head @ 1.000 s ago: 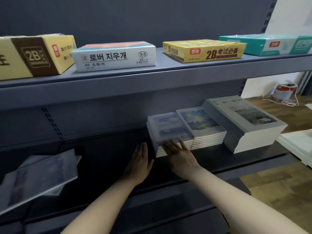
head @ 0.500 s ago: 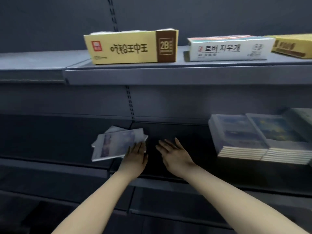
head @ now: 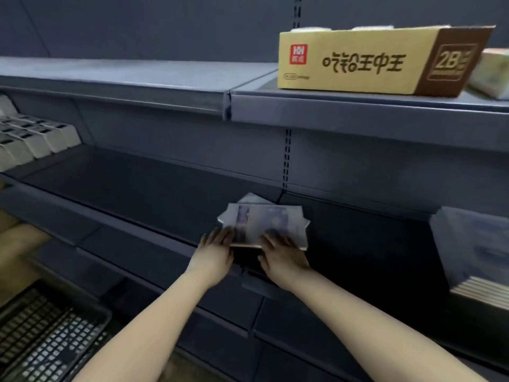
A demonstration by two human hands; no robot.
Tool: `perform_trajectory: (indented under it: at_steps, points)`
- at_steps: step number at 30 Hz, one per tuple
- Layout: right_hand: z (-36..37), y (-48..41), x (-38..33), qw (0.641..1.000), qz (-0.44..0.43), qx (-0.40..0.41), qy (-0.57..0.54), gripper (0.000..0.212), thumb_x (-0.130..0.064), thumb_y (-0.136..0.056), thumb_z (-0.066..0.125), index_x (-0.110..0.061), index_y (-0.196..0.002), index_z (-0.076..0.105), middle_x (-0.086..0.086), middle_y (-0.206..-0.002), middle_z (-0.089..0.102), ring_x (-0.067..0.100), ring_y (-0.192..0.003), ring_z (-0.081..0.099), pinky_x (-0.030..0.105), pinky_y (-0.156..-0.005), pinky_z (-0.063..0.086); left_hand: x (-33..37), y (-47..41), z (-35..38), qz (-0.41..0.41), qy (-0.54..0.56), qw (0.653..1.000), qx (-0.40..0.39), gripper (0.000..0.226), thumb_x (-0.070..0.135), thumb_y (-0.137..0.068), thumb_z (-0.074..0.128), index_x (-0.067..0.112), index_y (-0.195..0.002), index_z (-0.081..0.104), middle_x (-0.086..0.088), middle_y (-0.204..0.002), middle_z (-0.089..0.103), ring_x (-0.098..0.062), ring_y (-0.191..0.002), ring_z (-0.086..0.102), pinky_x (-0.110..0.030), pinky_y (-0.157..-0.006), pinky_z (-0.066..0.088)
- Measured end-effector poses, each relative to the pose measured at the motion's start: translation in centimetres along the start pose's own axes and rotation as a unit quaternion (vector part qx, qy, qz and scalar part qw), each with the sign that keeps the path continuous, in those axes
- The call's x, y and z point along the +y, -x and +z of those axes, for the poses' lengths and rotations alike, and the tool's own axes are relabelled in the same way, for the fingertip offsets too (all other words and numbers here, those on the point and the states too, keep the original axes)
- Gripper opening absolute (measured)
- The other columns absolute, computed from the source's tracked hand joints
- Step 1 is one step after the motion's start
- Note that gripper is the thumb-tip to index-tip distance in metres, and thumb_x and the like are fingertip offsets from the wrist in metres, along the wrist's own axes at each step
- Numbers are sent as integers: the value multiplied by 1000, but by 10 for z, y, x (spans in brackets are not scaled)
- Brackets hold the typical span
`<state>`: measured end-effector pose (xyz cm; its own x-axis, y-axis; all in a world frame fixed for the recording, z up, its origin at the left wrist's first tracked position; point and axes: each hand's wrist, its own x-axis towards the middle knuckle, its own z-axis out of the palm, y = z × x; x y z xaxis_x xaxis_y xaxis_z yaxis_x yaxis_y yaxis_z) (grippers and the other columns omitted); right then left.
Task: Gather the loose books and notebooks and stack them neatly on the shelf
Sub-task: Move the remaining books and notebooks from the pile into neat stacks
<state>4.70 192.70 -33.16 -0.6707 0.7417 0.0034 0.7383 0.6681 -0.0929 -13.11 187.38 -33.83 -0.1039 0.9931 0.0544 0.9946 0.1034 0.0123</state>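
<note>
My left hand [head: 216,253] and right hand [head: 282,256] lie flat-fingered, not gripping, on skewed notebooks [head: 265,223] at 12 o'clock. Risk: lifted unsquared, the lower ones slip out.

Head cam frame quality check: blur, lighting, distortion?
Head view: motion blur smears the stacked notebooks at the right edge and softens the covers of the loose notebooks; the print on the yellow box is readable. Head view: the lower shelf sits in deep shadow, no glare. Head view: wide-angle distortion bends the shelf edges.
</note>
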Motion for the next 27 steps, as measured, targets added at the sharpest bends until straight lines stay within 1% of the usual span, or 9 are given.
perform_trajectory:
  at_steps: [5,9,12,14,17,19,21,24,27]
  points:
    - [1,-12,-15,998,17,33,50,51,-35,-98,37,-7,-141,32,18,-145,32,39,-129,32,45,-105,27,-7,-3,6,28,42,996,68,55,2,-95,39,11,-148,25,-10,-153,28,-30,-138,31,-36,-111,27]
    - [-6,-22,-19,997,15,17,74,47,-25,-96,45,-6,-137,33,16,-134,37,39,-111,47,38,-79,41,-6,-5,-2,25,-28,997,67,45,-2,-93,43,7,-137,44,-17,-122,59,-33,-105,61,-36,-85,48]
    - [0,-23,-22,987,15,-6,162,51,-3,-90,48,1,-137,29,23,-129,36,45,-107,49,49,-84,48,-6,-2,-7,64,-57,993,81,34,-8,-53,80,1,-84,71,-13,-63,64,-30,-47,61,-27,-38,47]
    - [2,-19,-24,977,-2,-11,214,50,3,-89,45,6,-136,28,29,-126,39,47,-104,52,53,-83,48,-6,2,-12,63,-69,989,116,35,-5,-35,84,7,-63,67,-6,-47,54,-26,-32,49,-19,-30,30]
    - [-5,-13,-19,971,-32,14,235,45,2,-86,53,7,-129,39,31,-116,48,44,-89,59,50,-73,52,0,13,-23,86,-57,983,154,25,13,-51,82,11,-71,68,-4,-52,57,-25,-41,54,-21,-33,33]
    - [-10,-8,-11,967,-44,33,248,43,-9,-62,79,1,-100,63,24,-86,61,35,-56,61,37,-48,51,0,20,-27,80,-29,982,168,25,37,-69,65,15,-81,67,1,-58,63,-21,-50,61,-23,-36,39]
    - [-9,0,1,966,-57,37,249,41,-12,-39,86,-8,-76,68,15,-68,61,30,-39,53,29,-36,42,1,27,-27,79,-43,985,148,38,51,-69,62,19,-87,68,4,-66,67,-19,-62,66,-24,-45,47]
    - [-1,11,23,963,-81,69,248,47,-4,-35,82,-5,-78,62,17,-69,61,33,-42,55,29,-39,44,3,29,-16,105,-73,984,123,42,37,-59,78,12,-92,71,-6,-86,73,-26,-85,71,-31,-65,56]
    - [-12,31,44,962,-131,62,231,39,-4,-50,78,-1,-86,63,18,-82,59,32,-62,60,29,-50,47,8,30,-5,130,-48,983,117,51,19,-56,80,12,-105,71,-6,-106,71,-25,-97,68,-33,-76,57]
